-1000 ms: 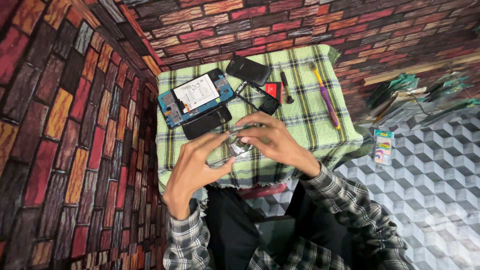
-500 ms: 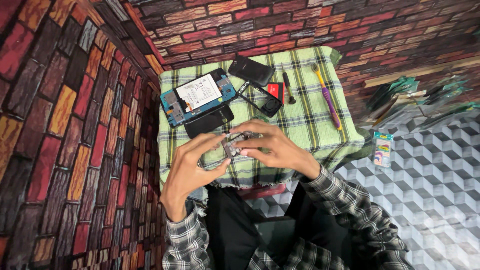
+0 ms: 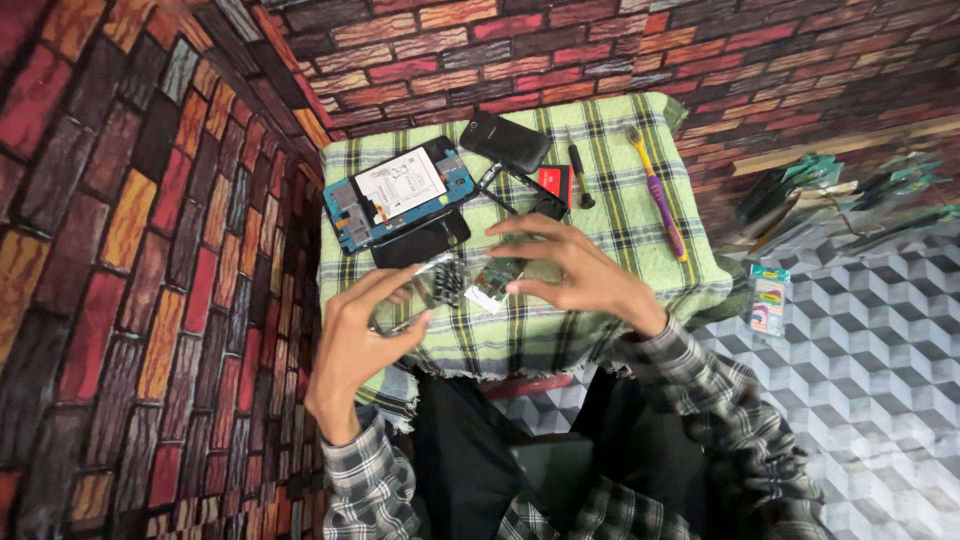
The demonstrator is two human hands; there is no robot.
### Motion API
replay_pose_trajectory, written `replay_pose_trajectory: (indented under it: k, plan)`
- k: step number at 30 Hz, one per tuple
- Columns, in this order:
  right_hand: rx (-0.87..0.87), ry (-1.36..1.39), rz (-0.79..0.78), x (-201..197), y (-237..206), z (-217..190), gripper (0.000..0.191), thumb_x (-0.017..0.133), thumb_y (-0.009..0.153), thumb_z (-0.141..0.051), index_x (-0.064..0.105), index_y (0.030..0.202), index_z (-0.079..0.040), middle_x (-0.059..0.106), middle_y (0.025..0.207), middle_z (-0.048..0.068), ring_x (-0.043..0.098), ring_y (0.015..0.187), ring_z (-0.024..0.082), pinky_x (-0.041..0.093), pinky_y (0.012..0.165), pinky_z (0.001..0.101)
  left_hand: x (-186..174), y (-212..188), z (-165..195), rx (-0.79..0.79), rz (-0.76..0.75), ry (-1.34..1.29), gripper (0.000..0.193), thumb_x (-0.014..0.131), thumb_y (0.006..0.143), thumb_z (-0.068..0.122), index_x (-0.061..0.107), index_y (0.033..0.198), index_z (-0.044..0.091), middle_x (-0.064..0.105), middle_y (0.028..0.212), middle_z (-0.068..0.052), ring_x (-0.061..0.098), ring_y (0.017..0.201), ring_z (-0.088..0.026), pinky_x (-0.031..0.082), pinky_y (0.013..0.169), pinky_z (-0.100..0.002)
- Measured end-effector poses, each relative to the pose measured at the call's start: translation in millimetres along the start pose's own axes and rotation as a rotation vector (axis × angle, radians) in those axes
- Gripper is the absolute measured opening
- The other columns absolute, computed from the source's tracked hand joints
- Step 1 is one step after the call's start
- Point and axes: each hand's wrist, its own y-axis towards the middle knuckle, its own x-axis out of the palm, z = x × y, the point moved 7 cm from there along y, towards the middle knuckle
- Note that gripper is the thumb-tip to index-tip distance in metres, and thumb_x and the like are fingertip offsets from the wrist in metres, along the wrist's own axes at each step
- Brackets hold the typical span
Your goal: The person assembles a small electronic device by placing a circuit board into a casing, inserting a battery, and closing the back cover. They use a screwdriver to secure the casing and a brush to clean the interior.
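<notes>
Clear plastic bag (image 3: 432, 285) hangs above the counter's (image 3: 620, 235) near edge, pinched in your left hand (image 3: 365, 335) grip; keep that pinch steady while your right hand (image 3: 570, 275) fingertips, pressed on the small green circuit board (image 3: 497, 275), ease it squarely at the bag.

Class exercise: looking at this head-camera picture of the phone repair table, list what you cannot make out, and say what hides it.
- Small part in the right hand: head view, blurred and half covered by fingers.
- Clear bag in the left hand: contents too small.
- Items on the floor at right: blurred.
</notes>
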Motion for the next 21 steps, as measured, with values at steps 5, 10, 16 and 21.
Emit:
replay_pose_trajectory:
  k: [5, 10, 16, 21]
  plan:
    - [-0.143, -0.168, -0.189, 8.6, 6.7, 2.2, 0.056, 0.079, 0.085, -0.025, 0.065, 0.134, -0.001, 0.059, 0.144, 0.015, 0.052, 0.137, 0.037, 0.043, 0.113, 0.0471, -3.0, -4.6, -5.3, 0.010, 0.057, 0.074, 0.054, 0.084, 0.071, 0.006, 0.070, 0.124, 0.000, 0.073, 0.109, -0.013, 0.073, 0.087, -0.019, 0.058, 0.080, -0.032]
    - [-0.123, -0.215, -0.214, 13.7, 10.2, 4.9, 0.047, 0.076, 0.087, -0.026, 0.068, 0.127, -0.004, 0.063, 0.130, 0.013, 0.058, 0.124, 0.034, 0.048, 0.104, 0.0436, 5.6, -2.6, -11.1, -0.037, 0.042, 0.085, 0.053, 0.084, 0.073, 0.007, 0.071, 0.124, 0.001, 0.072, 0.105, -0.012, 0.070, 0.086, -0.023, 0.056, 0.080, -0.034]
    - [-0.144, -0.310, -0.175, 4.5, 11.3, 3.8, 0.045, 0.075, 0.087, -0.026, 0.068, 0.124, -0.002, 0.062, 0.116, 0.012, 0.060, 0.109, 0.034, 0.050, 0.096, 0.0451, 12.1, 1.9, -5.8, 0.035, 0.038, 0.129, 0.052, 0.083, 0.075, 0.011, 0.071, 0.124, 0.001, 0.071, 0.110, -0.015, 0.069, 0.098, -0.031, 0.054, 0.087, -0.039]
    - [-0.102, -0.463, -0.092, -17.1, 2.9, 15.1, 0.044, 0.074, 0.086, -0.025, 0.068, 0.122, -0.001, 0.061, 0.119, 0.014, 0.059, 0.111, 0.034, 0.051, 0.098, 0.0442, 15.4, 3.1, -6.8, 0.021, 0.034, 0.138, 0.051, 0.083, 0.075, 0.012, 0.071, 0.124, 0.001, 0.072, 0.110, -0.014, 0.068, 0.102, -0.031, 0.054, 0.090, -0.040]
